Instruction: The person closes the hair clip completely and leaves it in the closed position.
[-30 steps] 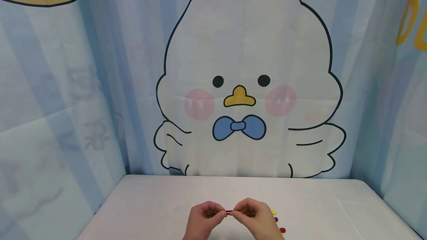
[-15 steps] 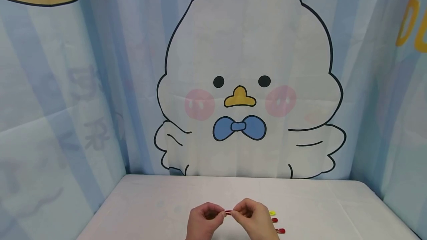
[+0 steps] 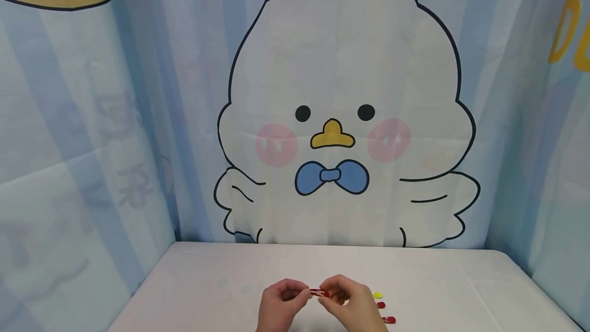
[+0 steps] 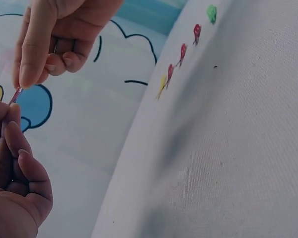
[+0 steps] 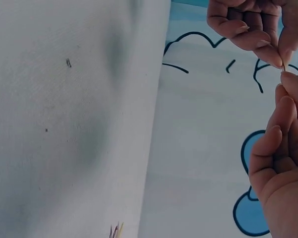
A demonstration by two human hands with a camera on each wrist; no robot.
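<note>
Between my two hands a red snap hair clip (image 3: 319, 292) is held up above the table, its slotted frame showing in the head view. My left hand (image 3: 282, 305) pinches one end with thumb and forefinger. At the other end, the thumb and fingertips of my right hand (image 3: 354, 305) grip it. In the left wrist view the clip (image 4: 16, 95) is a thin red strip, seen nearly edge-on. The right wrist view shows only a sliver of the clip (image 5: 283, 68) between the fingertips, the rest hidden by them.
Beside my right hand lie a yellow hair clip (image 3: 377, 295) and several red ones, such as the nearest red clip (image 3: 389, 319). A green clip (image 4: 211, 14) ends their row in the left wrist view. Behind the white table (image 3: 438, 275) hangs a printed curtain (image 3: 332, 209).
More of the held red clip shows between my fingertips, and its slot is now visible. My right hand has shifted slightly left, uncovering more of the clips on the table.
</note>
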